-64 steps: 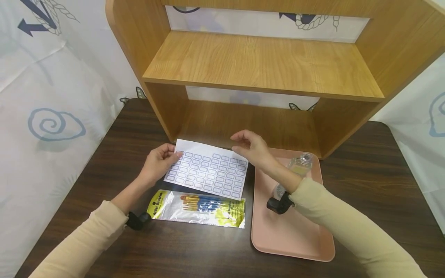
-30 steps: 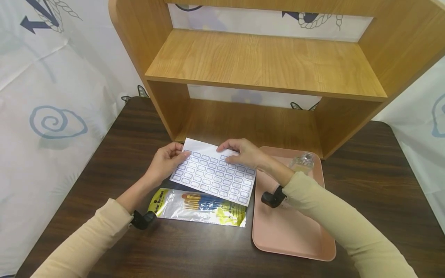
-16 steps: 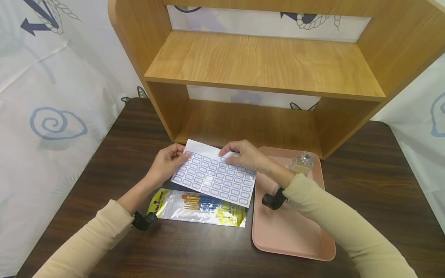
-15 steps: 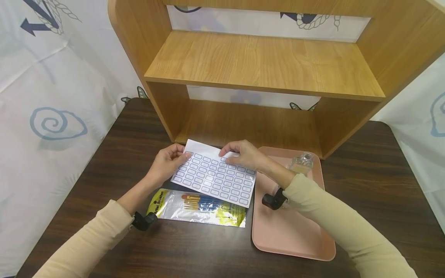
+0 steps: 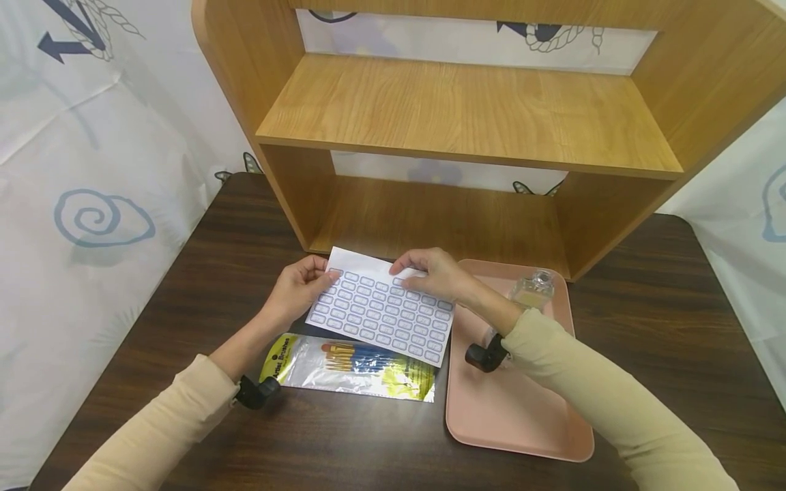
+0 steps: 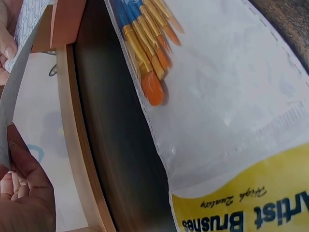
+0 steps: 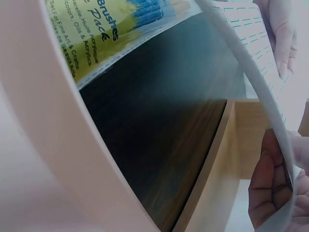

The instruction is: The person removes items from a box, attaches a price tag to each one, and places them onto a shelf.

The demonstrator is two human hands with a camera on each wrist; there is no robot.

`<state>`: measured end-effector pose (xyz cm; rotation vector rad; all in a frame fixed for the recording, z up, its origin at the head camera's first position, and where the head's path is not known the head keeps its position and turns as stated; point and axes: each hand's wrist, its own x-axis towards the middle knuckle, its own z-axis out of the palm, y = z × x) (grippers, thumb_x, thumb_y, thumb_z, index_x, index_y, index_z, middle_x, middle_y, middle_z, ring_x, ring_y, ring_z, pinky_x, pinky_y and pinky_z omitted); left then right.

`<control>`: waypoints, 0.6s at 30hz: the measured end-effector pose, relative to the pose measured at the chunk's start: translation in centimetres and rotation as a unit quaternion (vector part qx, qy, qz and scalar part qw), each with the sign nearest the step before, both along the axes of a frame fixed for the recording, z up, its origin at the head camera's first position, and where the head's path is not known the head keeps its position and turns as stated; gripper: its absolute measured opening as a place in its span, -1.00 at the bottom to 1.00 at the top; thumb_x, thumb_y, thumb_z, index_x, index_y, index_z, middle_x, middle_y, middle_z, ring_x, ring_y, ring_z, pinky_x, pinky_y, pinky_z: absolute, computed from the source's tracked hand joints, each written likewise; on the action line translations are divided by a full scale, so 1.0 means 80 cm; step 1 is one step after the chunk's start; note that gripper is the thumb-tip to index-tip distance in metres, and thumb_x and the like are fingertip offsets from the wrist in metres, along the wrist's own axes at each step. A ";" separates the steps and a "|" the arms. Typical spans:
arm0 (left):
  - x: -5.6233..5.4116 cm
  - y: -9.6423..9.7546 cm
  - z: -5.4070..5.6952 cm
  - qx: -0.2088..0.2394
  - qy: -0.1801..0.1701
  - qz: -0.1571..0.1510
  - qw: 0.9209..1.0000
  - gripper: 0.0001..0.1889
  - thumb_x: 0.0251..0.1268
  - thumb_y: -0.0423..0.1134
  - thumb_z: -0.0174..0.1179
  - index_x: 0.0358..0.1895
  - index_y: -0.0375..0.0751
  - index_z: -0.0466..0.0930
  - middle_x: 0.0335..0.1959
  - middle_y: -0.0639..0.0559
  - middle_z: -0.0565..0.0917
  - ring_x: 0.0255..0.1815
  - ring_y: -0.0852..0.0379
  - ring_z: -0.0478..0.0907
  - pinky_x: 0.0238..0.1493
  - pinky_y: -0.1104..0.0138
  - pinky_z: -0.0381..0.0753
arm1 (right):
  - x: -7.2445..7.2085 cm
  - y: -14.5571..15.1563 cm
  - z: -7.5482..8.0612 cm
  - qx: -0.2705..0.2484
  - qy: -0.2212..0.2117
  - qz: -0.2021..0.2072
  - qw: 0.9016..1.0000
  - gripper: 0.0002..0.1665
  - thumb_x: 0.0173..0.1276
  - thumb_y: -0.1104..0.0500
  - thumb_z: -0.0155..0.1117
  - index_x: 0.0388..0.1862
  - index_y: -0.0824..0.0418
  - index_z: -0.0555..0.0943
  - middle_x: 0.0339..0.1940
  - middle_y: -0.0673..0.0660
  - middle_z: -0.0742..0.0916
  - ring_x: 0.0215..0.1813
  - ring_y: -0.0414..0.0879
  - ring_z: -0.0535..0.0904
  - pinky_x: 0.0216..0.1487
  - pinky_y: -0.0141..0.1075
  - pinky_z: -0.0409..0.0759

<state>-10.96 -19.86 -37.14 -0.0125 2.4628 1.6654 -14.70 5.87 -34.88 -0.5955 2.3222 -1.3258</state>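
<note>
A white sheet of blue-bordered sticker labels point(image 5: 381, 310) is held tilted over the table by both hands. My left hand point(image 5: 301, 290) pinches its left edge, thumb on the printed face and fingers behind. At the upper edge, right of the middle, my right hand point(image 5: 432, 273) grips the sheet; in the right wrist view its fingers point(image 7: 265, 186) curl behind the paper. Below the sheet lies a clear and yellow pack of artist brushes point(image 5: 350, 368), its upper right part overlapped by the sheet in the head view.
A pink tray point(image 5: 516, 423) stands at the right, under my right forearm. In it lies a clear glass bottle point(image 5: 533, 290), partly hidden by the arm. Behind everything rises a wooden shelf unit point(image 5: 467, 112) on the dark wood table point(image 5: 344, 443).
My right hand, raised off the sheet at first, has come down and taken hold of its upper edge. The sheet and left hand have shifted slightly right.
</note>
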 end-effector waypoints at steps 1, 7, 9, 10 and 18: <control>0.000 0.000 0.000 0.001 -0.003 0.001 1.000 -0.75 0.32 -0.27 0.14 -0.09 -0.40 0.46 -0.43 0.00 0.62 -0.54 0.23 0.55 -0.54 0.45 0.53 | 0.000 0.000 0.000 0.000 -0.005 -0.003 1.000 -0.75 0.22 0.38 0.27 -0.10 0.22 0.63 -0.15 0.15 0.73 -0.37 -0.12 0.63 -0.32 -0.42 0.57; 0.000 0.003 0.001 0.005 -0.027 0.006 1.000 -0.73 0.33 -0.23 0.14 -0.06 -0.39 0.45 -0.42 0.02 0.63 -0.54 0.21 0.56 -0.53 0.44 0.54 | 0.002 0.000 0.002 -0.002 -0.022 -0.015 1.000 -0.77 0.23 0.37 0.27 -0.12 0.24 0.65 -0.20 0.18 0.74 -0.47 -0.11 0.64 -0.43 -0.38 0.60; 0.000 0.003 0.001 0.009 -0.032 0.006 0.999 -0.72 0.34 -0.22 0.14 -0.05 -0.38 0.45 -0.41 0.02 0.63 -0.53 0.19 0.57 -0.52 0.44 0.55 | 0.003 0.000 0.002 -0.002 -0.020 -0.014 1.000 -0.79 0.23 0.37 0.27 -0.14 0.25 0.65 -0.22 0.18 0.74 -0.48 -0.12 0.63 -0.45 -0.39 0.58; 0.000 0.003 0.001 0.010 -0.034 0.006 0.999 -0.72 0.34 -0.22 0.13 -0.05 -0.38 0.45 -0.41 0.01 0.63 -0.53 0.19 0.58 -0.52 0.43 0.56 | 0.003 0.000 0.002 -0.001 -0.018 -0.013 1.000 -0.80 0.23 0.37 0.27 -0.15 0.26 0.65 -0.23 0.18 0.74 -0.48 -0.13 0.63 -0.45 -0.40 0.58; 0.001 0.006 0.002 0.021 -0.047 0.005 0.999 -0.71 0.34 -0.20 0.13 -0.05 -0.37 0.44 -0.40 0.03 0.63 -0.51 0.19 0.58 -0.52 0.42 0.55 | 0.004 0.003 0.002 0.003 -0.001 0.003 1.000 -0.82 0.24 0.40 0.24 -0.18 0.25 0.61 -0.20 0.17 0.72 -0.39 -0.12 0.59 -0.35 -0.42 0.54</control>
